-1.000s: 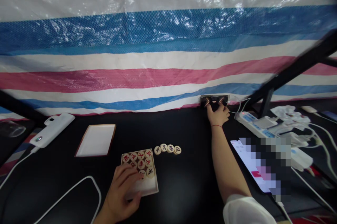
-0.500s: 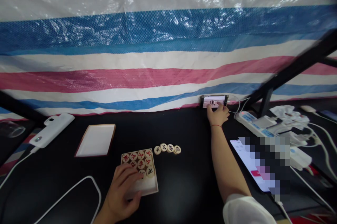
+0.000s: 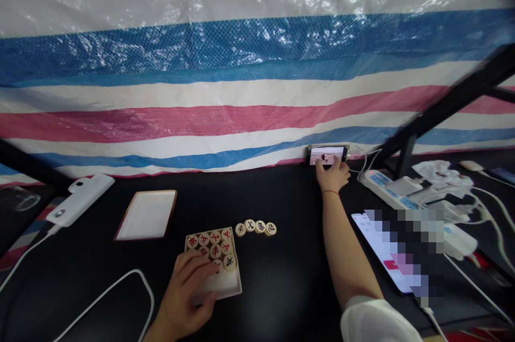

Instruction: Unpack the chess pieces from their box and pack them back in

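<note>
A shallow open box (image 3: 229, 284) holds rows of round Chinese chess pieces (image 3: 215, 251), most with red characters. My left hand (image 3: 187, 288) lies over the box's near left part. Its fingers stretch across the pieces there and the thumb is apart, hiding that corner. To the right of the box, several more pieces with dark characters (image 3: 260, 227) sit in a short row. At the back, a phone (image 3: 326, 153) leans sideways against the striped sheet, its screen lit. My right hand (image 3: 333, 175) reaches to it, thumb and fingers spread at the screen's lower edge.
A box lid (image 3: 145, 214) lies at the left, near a white power bank (image 3: 82, 202) with a cable. A power strip (image 3: 392, 192) with tangled white cables and another lit phone (image 3: 378, 248) lie on the right. The striped plastic sheet (image 3: 225, 122) hangs behind.
The picture on the propped phone's screen differs slightly. Both hands and the chess pieces stay where they were.
</note>
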The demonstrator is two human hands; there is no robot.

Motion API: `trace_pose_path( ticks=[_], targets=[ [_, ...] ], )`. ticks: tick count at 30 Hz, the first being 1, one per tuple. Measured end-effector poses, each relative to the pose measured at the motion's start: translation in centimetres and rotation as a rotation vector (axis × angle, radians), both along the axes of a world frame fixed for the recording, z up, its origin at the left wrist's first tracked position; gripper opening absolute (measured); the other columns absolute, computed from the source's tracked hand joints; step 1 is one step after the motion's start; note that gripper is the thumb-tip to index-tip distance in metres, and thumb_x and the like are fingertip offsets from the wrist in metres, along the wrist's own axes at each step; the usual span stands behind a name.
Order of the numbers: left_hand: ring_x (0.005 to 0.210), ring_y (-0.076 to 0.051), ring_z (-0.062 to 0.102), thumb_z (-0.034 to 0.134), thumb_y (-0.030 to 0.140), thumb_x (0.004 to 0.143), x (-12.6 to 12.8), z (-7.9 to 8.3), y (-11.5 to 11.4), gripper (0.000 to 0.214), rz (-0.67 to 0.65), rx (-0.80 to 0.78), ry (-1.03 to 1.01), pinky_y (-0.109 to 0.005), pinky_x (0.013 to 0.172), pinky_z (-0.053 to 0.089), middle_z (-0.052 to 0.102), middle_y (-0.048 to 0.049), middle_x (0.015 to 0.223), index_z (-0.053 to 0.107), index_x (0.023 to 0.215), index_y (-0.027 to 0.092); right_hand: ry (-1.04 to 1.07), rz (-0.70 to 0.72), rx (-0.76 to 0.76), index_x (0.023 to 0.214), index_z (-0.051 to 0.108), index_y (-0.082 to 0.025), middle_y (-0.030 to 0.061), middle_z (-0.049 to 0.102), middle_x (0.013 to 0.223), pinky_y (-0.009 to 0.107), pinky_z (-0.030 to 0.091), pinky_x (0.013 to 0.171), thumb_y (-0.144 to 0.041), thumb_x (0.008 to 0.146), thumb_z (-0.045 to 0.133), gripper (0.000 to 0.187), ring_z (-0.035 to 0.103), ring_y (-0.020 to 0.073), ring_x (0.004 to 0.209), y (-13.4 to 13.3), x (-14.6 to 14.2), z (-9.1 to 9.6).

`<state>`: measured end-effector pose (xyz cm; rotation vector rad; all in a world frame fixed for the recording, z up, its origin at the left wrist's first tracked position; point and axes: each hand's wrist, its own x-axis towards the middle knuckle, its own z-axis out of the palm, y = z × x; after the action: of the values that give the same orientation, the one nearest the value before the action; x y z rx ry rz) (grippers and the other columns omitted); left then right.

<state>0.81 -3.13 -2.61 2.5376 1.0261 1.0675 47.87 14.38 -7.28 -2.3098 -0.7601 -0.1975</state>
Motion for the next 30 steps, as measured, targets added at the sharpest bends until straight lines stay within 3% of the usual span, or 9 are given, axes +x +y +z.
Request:
trace_pose_path(
  ticks=[9, 19, 26, 30],
  targets=[
    [0.094, -0.025, 0.061, 0.058, 0.021, 0.075, 0.2, 0.5, 0.1, 0.032, -0.01, 0.027, -0.007, -0.04, 0.08, 0.053, 0.069, -0.0071, 0.094, 0.064, 0.106, 0.021, -0.021, -0.006, -0.026, 0.134, 0.048, -0.017, 0.0206, 0.043, 0.134, 0.058, 0.038, 0.091, -0.052, 0.074, 0.059, 0.071, 0.042, 0.042, 0.117, 0.2, 0.2, -0.4],
    [0.095, -0.026, 0.061, 0.058, 0.022, 0.076, 0.1, 0.2, 0.0, 0.031, -0.004, -0.004, -0.002, -0.042, 0.082, 0.053, 0.069, -0.0076, 0.095, 0.065, 0.106, 0.022, -0.062, -0.003, -0.026, 0.128, 0.054, -0.022, 0.0176, 0.044, 0.133, 0.058, 0.038, 0.09, -0.053, 0.073, 0.061, 0.064, 0.043, 0.0403, 0.115, 0.3, 0.2, -0.7],
    [0.098, -0.026, 0.059, 0.058, 0.023, 0.076, -0.1, -0.2, -0.1, 0.031, 0.002, -0.021, -0.012, -0.041, 0.084, 0.051, 0.068, -0.0077, 0.096, 0.066, 0.106, 0.021, -0.048, -0.015, 0.111, 0.124, 0.053, -0.018, 0.0201, 0.044, 0.13, 0.059, 0.039, 0.089, -0.05, 0.076, 0.058, 0.059, 0.043, 0.0403, 0.115, -0.1, 0.1, -0.3],
    [0.1, -0.026, 0.059, 0.057, 0.023, 0.077, -0.2, -0.5, -0.2, 0.031, 0.005, -0.036, -0.005, -0.042, 0.085, 0.05, 0.068, -0.0079, 0.099, 0.065, 0.107, 0.022, -0.167, 0.093, 0.277, 0.112, 0.057, -0.012, 0.0201, 0.053, 0.118, 0.054, 0.036, 0.097, -0.036, 0.08, 0.051, 0.04, 0.047, 0.0349, 0.114, -0.6, -0.7, 1.3]
  ],
)
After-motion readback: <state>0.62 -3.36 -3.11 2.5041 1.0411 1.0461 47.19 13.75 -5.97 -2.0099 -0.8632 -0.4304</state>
